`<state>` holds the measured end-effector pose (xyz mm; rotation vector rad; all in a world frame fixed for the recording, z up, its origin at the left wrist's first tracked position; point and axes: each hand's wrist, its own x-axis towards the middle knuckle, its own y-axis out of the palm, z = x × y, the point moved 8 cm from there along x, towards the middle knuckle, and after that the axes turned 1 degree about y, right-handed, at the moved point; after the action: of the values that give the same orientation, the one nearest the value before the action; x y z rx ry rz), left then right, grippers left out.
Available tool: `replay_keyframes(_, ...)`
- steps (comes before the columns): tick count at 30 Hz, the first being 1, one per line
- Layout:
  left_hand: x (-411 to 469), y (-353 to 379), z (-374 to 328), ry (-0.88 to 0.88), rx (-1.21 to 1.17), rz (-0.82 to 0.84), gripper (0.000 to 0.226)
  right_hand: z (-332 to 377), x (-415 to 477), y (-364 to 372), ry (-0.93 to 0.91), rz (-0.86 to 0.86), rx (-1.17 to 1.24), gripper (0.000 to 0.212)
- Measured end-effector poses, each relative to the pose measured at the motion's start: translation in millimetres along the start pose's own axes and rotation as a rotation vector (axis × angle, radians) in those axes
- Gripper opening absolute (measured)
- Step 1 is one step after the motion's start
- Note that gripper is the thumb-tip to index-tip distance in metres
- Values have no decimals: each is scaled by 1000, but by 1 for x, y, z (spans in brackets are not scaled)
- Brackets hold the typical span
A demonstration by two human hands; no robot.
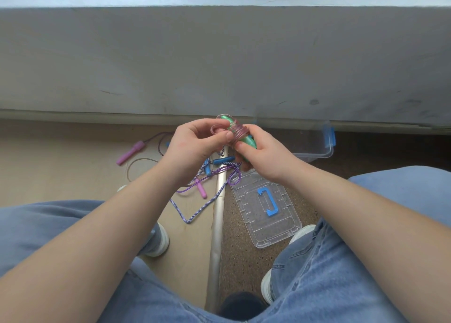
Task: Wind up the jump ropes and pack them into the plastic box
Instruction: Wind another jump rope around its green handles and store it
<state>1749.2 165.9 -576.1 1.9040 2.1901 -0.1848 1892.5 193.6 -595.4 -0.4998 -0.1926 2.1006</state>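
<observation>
While the right hand [266,156] grips the nearly wound green-handled rope [238,133], the left hand [192,147] pinches its last loop. The pink-handled rope [131,152] and blue-handled rope [223,161] lie unwound on the floor near the open plastic box [327,152].

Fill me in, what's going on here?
A seated person is winding a jump rope. The right hand grips the green handles, with the pink rope coiled round them; the left hand pinches the rope's loose end. A purple rope and a blue-and-white braided rope lie loose on the floor. The clear plastic box stands open by the wall, its lid flat on the floor.
</observation>
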Motion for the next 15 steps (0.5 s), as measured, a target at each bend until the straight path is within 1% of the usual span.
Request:
replay_keyframes(5,-2,0,-5,86,95,-31,20,0,0,-1,-5,-12,-33,24)
replay_keyframes(8,-5,-3,-11,147,132,-101,10,3,-2,1,-15,4,-72,23)
replay_keyframes(12,-8,-3,-12,192,185,-173,13,4,-4,4,-14,15,-87,25)
replay_keyframes(15,-9,-5,-16,229,194,-204,8,4,-3,4,-9,15,-75,23)
